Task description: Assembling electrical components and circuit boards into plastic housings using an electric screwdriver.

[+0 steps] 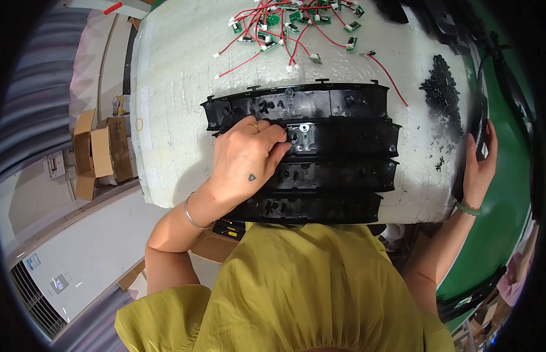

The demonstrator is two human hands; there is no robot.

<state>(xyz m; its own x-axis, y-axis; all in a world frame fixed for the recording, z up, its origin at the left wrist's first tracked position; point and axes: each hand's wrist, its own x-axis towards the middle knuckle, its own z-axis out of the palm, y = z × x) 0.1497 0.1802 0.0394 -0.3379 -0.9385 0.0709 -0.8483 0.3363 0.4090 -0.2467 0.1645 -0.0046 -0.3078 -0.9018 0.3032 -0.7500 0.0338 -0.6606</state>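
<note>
Several curved black plastic housings lie in a stack of rows, one behind the other, in front of me. My left hand (249, 146) is over the left part of the second-farthest housing (343, 139). Its fingers are pinched together close to the small posts inside; whatever they hold is hidden. The farthest housing (308, 104) shows clips along its back edge, and two nearer housings (343, 176) (337, 207) lie towards my body. Far to the right, my right hand (481, 167) has its thumb and fingers around a long black plastic piece (477, 123) at the table's side.
Small green circuit boards with red wires (284, 26) are heaped at the back of the foam-wrapped surface (173, 105). A pile of small black parts (442, 88) lies at the right. Open cardboard boxes (111, 146) stand at the left, and a green surface (496, 229) is at the right.
</note>
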